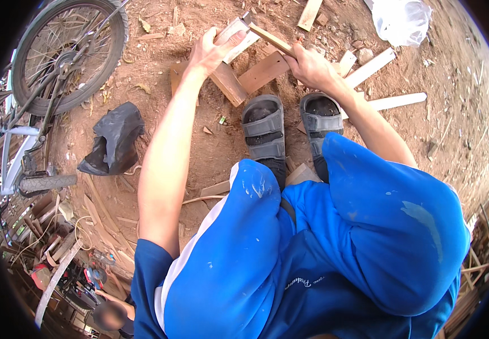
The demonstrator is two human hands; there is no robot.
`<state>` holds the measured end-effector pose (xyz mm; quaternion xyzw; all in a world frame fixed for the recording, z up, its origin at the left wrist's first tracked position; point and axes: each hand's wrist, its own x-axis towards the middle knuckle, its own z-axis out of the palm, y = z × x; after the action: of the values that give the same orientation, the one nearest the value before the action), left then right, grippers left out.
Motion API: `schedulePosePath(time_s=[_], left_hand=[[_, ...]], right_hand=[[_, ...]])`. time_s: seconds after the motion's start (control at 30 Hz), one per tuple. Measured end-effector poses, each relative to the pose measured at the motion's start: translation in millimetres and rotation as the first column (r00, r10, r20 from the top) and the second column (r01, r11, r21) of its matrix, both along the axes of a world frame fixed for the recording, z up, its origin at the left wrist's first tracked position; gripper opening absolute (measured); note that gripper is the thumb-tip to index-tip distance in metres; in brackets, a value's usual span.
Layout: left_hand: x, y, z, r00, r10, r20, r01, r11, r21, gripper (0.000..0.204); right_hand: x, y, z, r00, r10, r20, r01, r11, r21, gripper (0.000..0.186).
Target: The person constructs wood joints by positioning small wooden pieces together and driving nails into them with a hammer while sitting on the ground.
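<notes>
My right hand is closed around the wooden handle of a hammer. The small dark hammer head is at the handle's far left end, close above a pale piece of wood. That piece is gripped in my left hand, fingers and thumb on either side of it. Below it, a brown wooden block and a brown board meet at an angle on the dirt, just in front of my sandals. Whether a nail sits under the hammer head, I cannot tell.
Pale wood strips lie to the right, with a clear plastic bag beyond. A black bag and a bicycle wheel stand left. Scrap wood is heaped at lower left, where another person shows.
</notes>
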<state>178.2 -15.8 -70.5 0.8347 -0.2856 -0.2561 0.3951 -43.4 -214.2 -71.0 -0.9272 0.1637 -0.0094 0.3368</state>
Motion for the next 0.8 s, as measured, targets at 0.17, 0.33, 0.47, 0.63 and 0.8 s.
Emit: schedulePosePath(time_s=[0.17, 0.33, 0.47, 0.63, 0.8], left_hand=[[-15, -8, -5, 0.985, 0.173, -0.028, -0.172, 0.985, 0.030, 0.083], [-29, -18, 3, 0.965, 0.261, -0.007, -0.256, 0.952, 0.170, 0.082], [-26, -17, -13, 0.975, 0.223, 0.016, -0.224, 0.971, 0.086, 0.066], [-24, -16, -13, 0.972, 0.231, 0.047, -0.236, 0.963, 0.133, 0.056], [-25, -32, 2, 0.990, 0.133, 0.054, -0.143, 0.941, 0.305, 0.057]], right_hand=[[-13, 7, -13, 0.995, -0.011, 0.101, 0.011, 1.000, -0.005, 0.026], [-41, 19, -22, 0.991, -0.048, 0.128, 0.051, 0.999, -0.019, 0.028], [-45, 21, -19, 0.982, -0.028, 0.188, 0.042, 0.996, -0.074, 0.028], [-42, 22, -15, 0.994, -0.053, 0.100, 0.049, 0.998, 0.039, 0.027], [-44, 17, -24, 0.987, -0.043, 0.153, 0.044, 0.999, -0.002, 0.026]])
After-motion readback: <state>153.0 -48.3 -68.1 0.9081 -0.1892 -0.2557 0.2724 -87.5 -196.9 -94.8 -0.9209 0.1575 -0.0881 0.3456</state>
